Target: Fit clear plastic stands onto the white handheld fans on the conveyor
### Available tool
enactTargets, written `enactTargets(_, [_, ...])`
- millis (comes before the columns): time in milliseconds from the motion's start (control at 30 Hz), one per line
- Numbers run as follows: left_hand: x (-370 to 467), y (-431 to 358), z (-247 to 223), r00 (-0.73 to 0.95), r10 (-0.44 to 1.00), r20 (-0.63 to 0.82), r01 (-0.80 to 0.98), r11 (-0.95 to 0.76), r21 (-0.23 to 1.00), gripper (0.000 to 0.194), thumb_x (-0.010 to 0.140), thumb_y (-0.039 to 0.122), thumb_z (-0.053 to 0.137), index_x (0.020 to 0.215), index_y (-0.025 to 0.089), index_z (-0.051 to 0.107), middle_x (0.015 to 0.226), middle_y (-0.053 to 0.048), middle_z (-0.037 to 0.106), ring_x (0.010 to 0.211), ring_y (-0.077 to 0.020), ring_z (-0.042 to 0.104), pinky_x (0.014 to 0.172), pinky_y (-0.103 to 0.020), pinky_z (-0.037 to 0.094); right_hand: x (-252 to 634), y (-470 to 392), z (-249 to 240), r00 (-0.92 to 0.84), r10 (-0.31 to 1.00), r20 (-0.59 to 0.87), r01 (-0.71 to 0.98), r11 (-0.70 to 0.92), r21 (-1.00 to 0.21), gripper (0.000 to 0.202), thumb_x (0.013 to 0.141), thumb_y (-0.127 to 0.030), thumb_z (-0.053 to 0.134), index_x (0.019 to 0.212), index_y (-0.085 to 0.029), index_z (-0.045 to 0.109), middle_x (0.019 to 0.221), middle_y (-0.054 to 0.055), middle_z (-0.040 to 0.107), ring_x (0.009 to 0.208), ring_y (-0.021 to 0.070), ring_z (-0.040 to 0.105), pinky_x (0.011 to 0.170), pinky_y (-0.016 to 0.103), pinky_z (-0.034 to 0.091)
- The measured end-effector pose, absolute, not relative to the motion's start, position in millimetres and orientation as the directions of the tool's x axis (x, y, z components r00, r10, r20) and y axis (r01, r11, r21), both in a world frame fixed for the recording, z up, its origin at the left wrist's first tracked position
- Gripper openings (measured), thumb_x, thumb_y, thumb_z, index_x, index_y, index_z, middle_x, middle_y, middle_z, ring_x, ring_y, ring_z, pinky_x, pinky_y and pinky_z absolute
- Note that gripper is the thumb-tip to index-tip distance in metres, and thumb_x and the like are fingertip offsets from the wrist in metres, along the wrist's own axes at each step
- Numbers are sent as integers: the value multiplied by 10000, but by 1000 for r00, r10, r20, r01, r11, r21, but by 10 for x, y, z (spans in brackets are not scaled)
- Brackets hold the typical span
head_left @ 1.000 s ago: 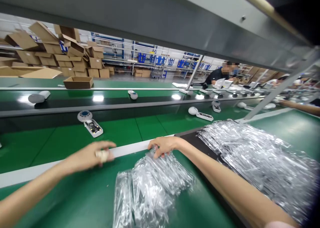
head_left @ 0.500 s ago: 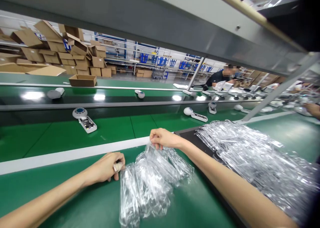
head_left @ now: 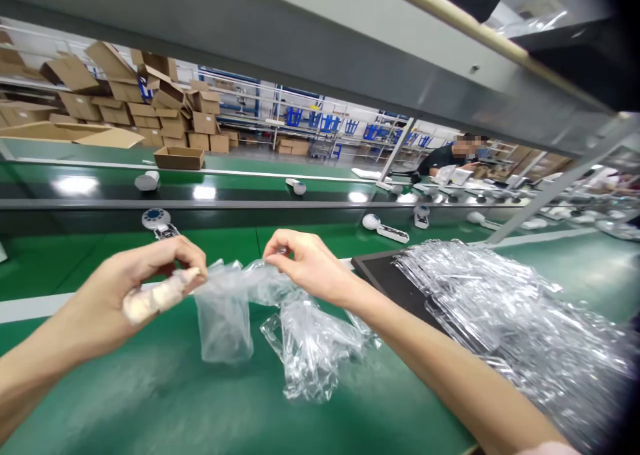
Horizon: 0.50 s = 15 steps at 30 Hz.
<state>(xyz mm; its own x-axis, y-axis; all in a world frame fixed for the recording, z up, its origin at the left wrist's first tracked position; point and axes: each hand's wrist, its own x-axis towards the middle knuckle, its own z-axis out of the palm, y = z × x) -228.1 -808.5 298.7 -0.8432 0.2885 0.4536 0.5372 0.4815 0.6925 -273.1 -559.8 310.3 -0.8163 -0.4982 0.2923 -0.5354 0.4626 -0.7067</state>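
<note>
My left hand point(head_left: 145, 288), its thumb wrapped in pale tape, pinches the top edge of a clear plastic bag point(head_left: 225, 328) that hangs down over the green work surface. My right hand point(head_left: 307, 262) has thumb and forefinger closed on clear plastic bag film just to the right of it. The film between my two hands overlaps, so where one bag ends and another begins is unclear. Below my right hand lies a crumpled bunch of clear plastic bags point(head_left: 320, 355) on the green surface.
A big heap of clear plastic pieces point(head_left: 480, 295) lies on a black tray point(head_left: 377, 272) at right. White handheld devices point(head_left: 393, 233) sit on the green conveyor point(head_left: 235, 242) ahead. A grey beam point(head_left: 300, 48) crosses overhead. Cardboard boxes point(head_left: 115, 112) and a co-worker point(head_left: 445, 156) are farther back.
My left hand has risen and moved left, now drawing one bag out from the bunch. My right hand has shifted left and slightly up. The bunch on the surface is smaller.
</note>
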Motion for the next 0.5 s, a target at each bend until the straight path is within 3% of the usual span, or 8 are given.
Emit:
enactTargets(100, [-2322,-8139,2984,-820,153,551,546,497,675,179,740,401,649,730,223,631,886,-61,641,765,-179,604,619,-203,461,-2753,-5819,3148,-820,-452,352,-540,405,-738,81,792,-150,544,726,-176,583,728,-41,605,658,81,545,636,218,415])
enactTargets(200, [-2357,-8063,2895,-848,129,514,505,490,711,196,732,411,654,742,217,628,1141,-89,612,981,-234,591,740,-244,480,-2804,-6073,3144,-862,-452,228,-398,325,-858,75,767,-127,552,708,-172,557,634,-59,561,549,75,545,558,211,440])
enactTargets(267, [-2365,-8000,2826,-880,165,445,465,489,738,185,749,401,631,755,217,619,1061,-81,645,895,-217,607,711,-248,477,-2823,-6179,3126,-838,-532,121,-265,204,-942,58,770,-134,552,728,-173,543,612,-61,552,513,80,555,527,216,464])
enactTargets(333, [-2372,-7980,2765,-895,155,419,436,505,745,169,750,385,629,754,218,610,823,-43,658,683,-170,585,599,-229,448,-2833,-6142,3091,-815,-576,64,-173,137,-975,11,796,-168,544,804,-172,551,637,-49,572,548,94,588,521,213,474])
enactTargets(367, [-2379,-7992,2740,-897,125,424,424,512,747,161,745,377,637,752,219,608,748,-24,642,624,-156,560,560,-222,427,-2837,-6056,3058,-821,-570,33,-165,180,-970,63,806,-195,544,861,-171,563,663,-38,588,572,101,599,516,207,464])
enactTargets(433, [-2397,-8049,2696,-898,50,437,399,512,761,159,732,370,663,765,222,613,735,-15,634,637,-156,558,554,-215,416,-2846,-5771,2946,-852,-519,-64,-192,424,-885,279,790,-288,603,1042,-172,573,787,3,636,619,119,614,520,213,442])
enactTargets(500, [-2418,-8106,2659,-914,16,405,361,484,797,187,715,385,687,776,227,611,753,-17,632,660,-161,564,556,-212,418,-2856,-5418,2774,-870,-440,-221,-198,724,-661,618,697,-395,714,1243,-183,514,989,73,649,690,155,624,583,253,445])
